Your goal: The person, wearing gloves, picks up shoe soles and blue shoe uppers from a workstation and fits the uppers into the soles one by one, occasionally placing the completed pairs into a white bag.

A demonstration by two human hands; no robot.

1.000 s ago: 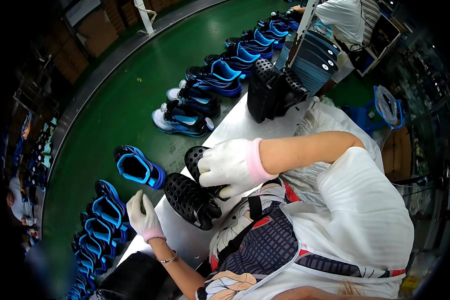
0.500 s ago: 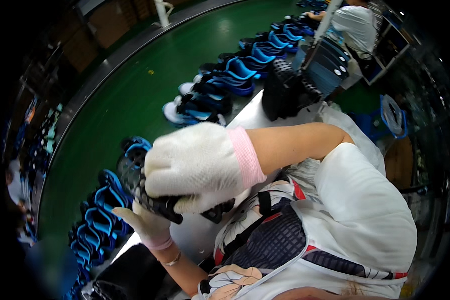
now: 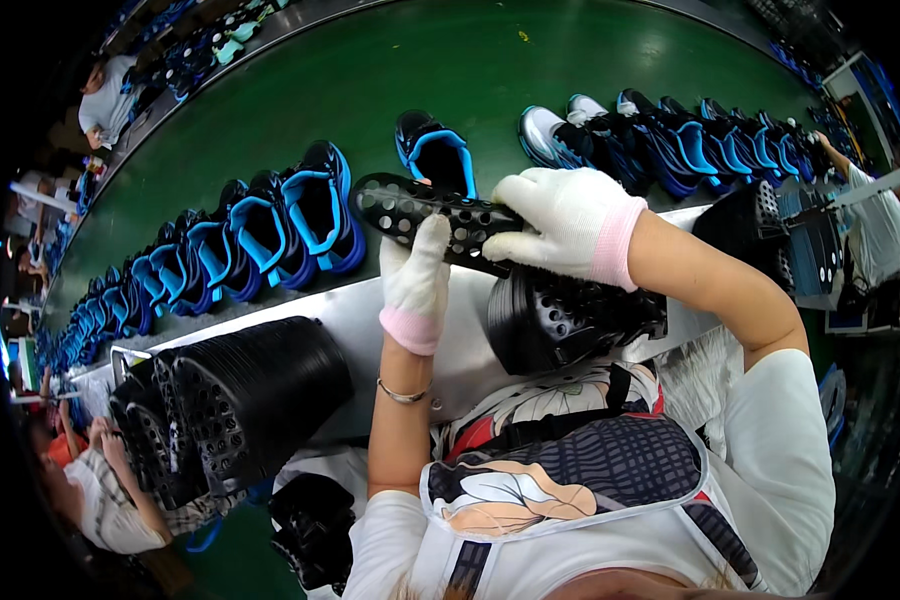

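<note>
We can read no words, numbers or signs anywhere in the frame. At the right, small round white spots [image 3: 823, 275] mark the stacked blue-grey sheets [image 3: 808, 236], too small for us to decipher. We make out no lettering on the black perforated piece [image 3: 464, 226] at upper centre either.

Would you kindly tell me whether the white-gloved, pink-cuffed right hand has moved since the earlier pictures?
Yes: judged against the silver metal bench, the right hand has moved forward, toward the flat green surface.
</note>
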